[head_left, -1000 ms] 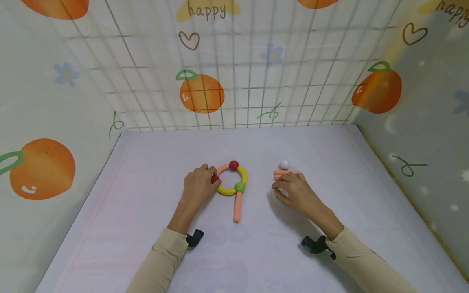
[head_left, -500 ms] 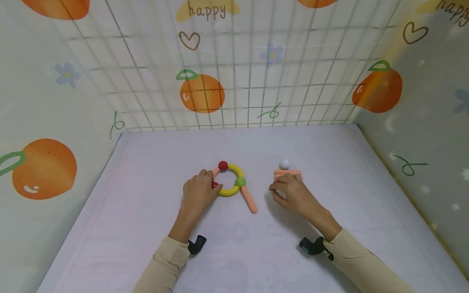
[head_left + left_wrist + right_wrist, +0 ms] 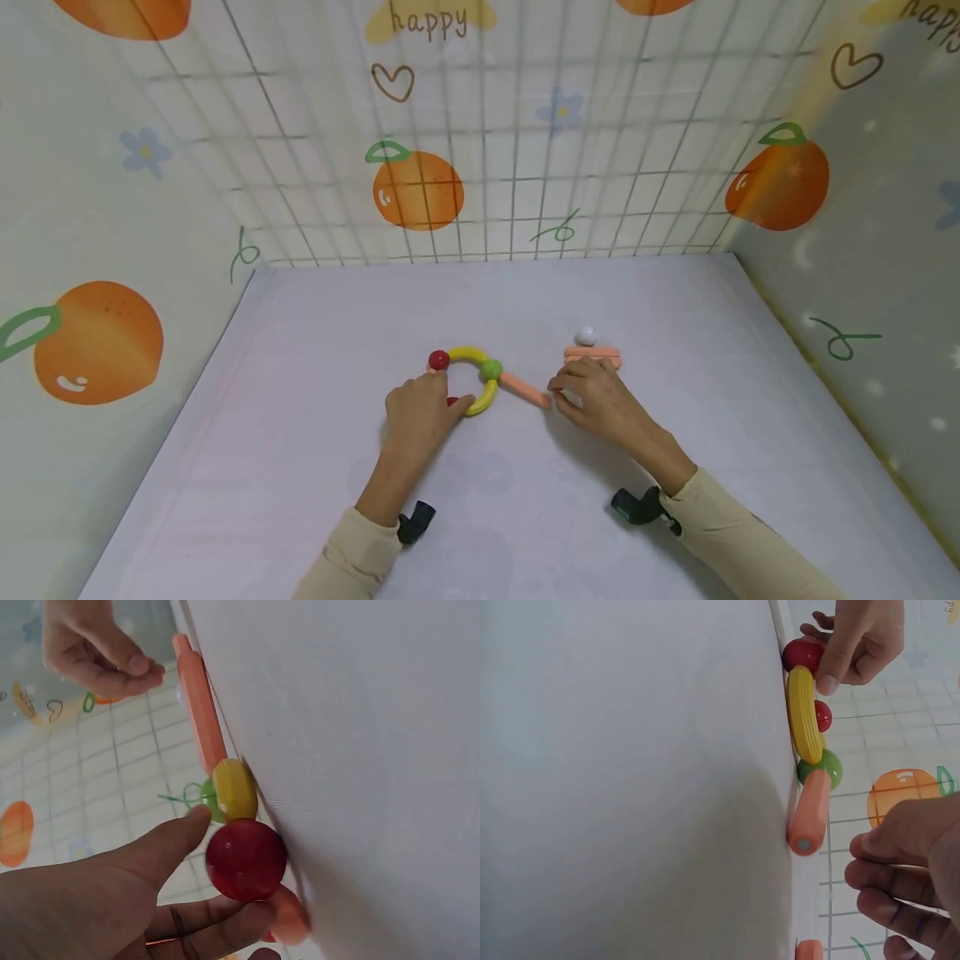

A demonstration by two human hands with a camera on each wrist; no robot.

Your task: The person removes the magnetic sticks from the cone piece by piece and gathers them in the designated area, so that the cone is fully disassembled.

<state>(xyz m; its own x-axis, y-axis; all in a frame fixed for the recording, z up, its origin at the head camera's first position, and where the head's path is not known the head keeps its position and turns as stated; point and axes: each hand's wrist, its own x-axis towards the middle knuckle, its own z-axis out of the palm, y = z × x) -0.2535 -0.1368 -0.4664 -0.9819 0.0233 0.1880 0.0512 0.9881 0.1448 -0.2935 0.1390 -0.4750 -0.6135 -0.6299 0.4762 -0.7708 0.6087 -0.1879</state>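
Note:
My left hand (image 3: 418, 414) grips a toy ring by one red ball (image 3: 246, 859), fingers on one side and thumb on the other. The ring lies on the table, made of yellow curved rods (image 3: 483, 400), a salmon curved piece (image 3: 289, 915) mostly behind the fingers, another red ball (image 3: 438, 360) and a green ball (image 3: 491, 369). From the green ball a straight salmon rod (image 3: 525, 390) sticks out to the right, a small grey disc in its end. Beside that end my right hand (image 3: 606, 398) hovers with loosely bent fingers and nothing between them.
Behind the right hand lie salmon rods (image 3: 592, 352) side by side, with a white ball (image 3: 586, 335) just beyond them. A printed cloth over a wire grid (image 3: 517, 179) closes off the table's back. Each wrist wears a small black camera (image 3: 416, 522).
The left hand has turned the ring counterclockwise and drawn it slightly nearer, so the straight rod swings from pointing towards me to pointing right. The right hand has barely shifted.

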